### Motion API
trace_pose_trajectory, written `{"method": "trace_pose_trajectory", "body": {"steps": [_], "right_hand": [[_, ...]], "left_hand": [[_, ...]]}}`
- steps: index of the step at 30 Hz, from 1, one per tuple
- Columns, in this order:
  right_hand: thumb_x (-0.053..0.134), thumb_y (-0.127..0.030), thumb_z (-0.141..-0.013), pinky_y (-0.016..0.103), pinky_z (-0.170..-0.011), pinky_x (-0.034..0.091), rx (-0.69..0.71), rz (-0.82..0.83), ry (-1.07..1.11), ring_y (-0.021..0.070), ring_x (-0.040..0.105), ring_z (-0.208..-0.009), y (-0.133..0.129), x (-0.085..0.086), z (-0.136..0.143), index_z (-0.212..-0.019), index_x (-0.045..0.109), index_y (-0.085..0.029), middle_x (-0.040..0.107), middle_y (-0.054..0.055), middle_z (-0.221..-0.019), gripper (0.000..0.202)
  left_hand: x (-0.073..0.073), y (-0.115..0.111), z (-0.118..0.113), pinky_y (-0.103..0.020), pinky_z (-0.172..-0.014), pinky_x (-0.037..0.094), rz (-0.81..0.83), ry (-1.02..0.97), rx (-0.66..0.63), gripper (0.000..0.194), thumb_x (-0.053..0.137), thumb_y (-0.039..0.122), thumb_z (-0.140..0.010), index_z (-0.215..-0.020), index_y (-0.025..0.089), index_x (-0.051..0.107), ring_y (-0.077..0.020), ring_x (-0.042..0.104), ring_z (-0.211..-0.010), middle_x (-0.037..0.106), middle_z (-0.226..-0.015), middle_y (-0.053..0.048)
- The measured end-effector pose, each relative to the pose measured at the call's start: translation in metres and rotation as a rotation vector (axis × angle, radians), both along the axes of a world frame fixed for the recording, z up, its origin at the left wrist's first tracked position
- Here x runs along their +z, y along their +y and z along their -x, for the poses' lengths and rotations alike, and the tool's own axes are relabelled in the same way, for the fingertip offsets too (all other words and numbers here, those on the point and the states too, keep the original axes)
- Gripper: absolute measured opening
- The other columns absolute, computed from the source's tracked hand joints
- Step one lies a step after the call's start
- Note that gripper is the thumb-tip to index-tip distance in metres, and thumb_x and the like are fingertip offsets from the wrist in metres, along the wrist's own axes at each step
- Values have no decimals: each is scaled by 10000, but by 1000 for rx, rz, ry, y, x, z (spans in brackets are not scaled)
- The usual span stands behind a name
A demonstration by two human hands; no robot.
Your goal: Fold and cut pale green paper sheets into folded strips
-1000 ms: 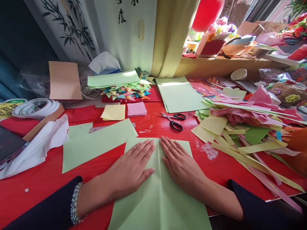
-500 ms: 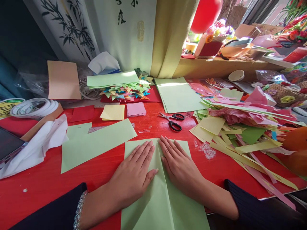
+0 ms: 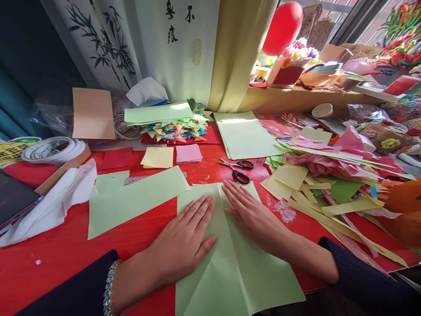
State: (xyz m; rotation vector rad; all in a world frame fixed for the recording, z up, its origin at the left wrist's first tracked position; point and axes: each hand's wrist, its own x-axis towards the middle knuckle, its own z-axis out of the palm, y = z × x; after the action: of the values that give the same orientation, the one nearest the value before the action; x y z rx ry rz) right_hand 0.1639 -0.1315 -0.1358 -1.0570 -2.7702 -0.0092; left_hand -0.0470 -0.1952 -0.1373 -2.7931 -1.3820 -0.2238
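The green sheet (image 3: 226,263) had shifted forward beneath the left hand (image 3: 184,240) and right hand (image 3: 252,216), fingers (image 3: 194,210) flat, ungripping; it seemed light, crease-prone, best held by its edges.

Bottom edge chops off part of the green sheet (image 3: 225,267), plus the left hand (image 3: 186,239) and right hand (image 3: 253,217) cover bits of it. The ruler (image 3: 134,179) is mostly under another green piece (image 3: 138,204), markings too tiny to read. Dark device (image 3: 16,202) gets cut off at left.
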Motion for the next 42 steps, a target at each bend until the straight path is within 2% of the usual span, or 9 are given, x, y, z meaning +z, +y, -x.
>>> {"method": "trace_pose_trajectory", "body": {"steps": [3, 6, 25, 30, 33, 37, 42], "right_hand": [[248, -306, -957, 402, -1092, 292, -43, 42, -50, 184, 225, -1351, -13, -5, 1, -1390, 294, -62, 253, 86, -1456, 499], [225, -295, -959, 408, -1106, 256, -82, 10, -75, 176, 210, -1356, -20, -11, 1, -1397, 285, -81, 219, 59, -1467, 491], [228, -264, -948, 426, -1108, 236, -158, 13, -24, 180, 207, -1357, -25, -15, 7, -1405, 275, -97, 211, 52, -1469, 488], [220, -269, -954, 414, -1106, 251, -133, 86, 78, 169, 228, -1350, -22, -7, -1, -1392, 301, -86, 279, 71, -1450, 482], [228, -239, -951, 412, -1106, 254, -117, 68, 146, 161, 210, -1354, -28, 0, -8, -1394, 298, -93, 300, 81, -1443, 472], [285, -261, -944, 424, -1086, 299, -68, 55, 62, 188, 214, -1351, -42, -2, -9, -1408, 275, -113, 288, 97, -1445, 487], [268, -271, -947, 413, -1095, 287, -119, 15, -38, 190, 199, -1357, -46, -11, -5, -1407, 265, -89, 223, 77, -1462, 495]], "left_hand": [[-4, -1, -1, -378, -1101, 246, -7, 19, -9, 598, 286, 439, -932, -1407, 78, 257, -237, 191, -1362, 232, -1476, -131], [-6, -2, -2, -373, -1103, 238, -20, 21, 4, 590, 290, 427, -932, -1405, 76, 265, -237, 188, -1362, 240, -1474, -133], [-8, -8, -11, -399, -1090, 271, -58, 26, 55, 583, 304, 404, -927, -1392, 54, 290, -253, 209, -1354, 258, -1461, -154], [-3, -7, -8, -401, -1092, 266, -36, 13, 60, 581, 300, 402, -928, -1393, 54, 288, -254, 202, -1357, 259, -1463, -152], [3, -8, -8, -395, -1105, 236, -36, 3, 60, 568, 310, 362, -925, -1404, 61, 263, -251, 160, -1368, 234, -1475, -140], [3, -14, -12, -390, -1108, 225, -19, -17, 27, 628, 318, 417, -914, -1422, 66, 204, -252, 124, -1374, 191, -1488, -142], [-5, -19, -18, -410, -1105, 221, 22, -25, 38, 663, 292, 484, -911, -1419, 65, 214, -269, 129, -1371, 196, -1485, -146]]}}
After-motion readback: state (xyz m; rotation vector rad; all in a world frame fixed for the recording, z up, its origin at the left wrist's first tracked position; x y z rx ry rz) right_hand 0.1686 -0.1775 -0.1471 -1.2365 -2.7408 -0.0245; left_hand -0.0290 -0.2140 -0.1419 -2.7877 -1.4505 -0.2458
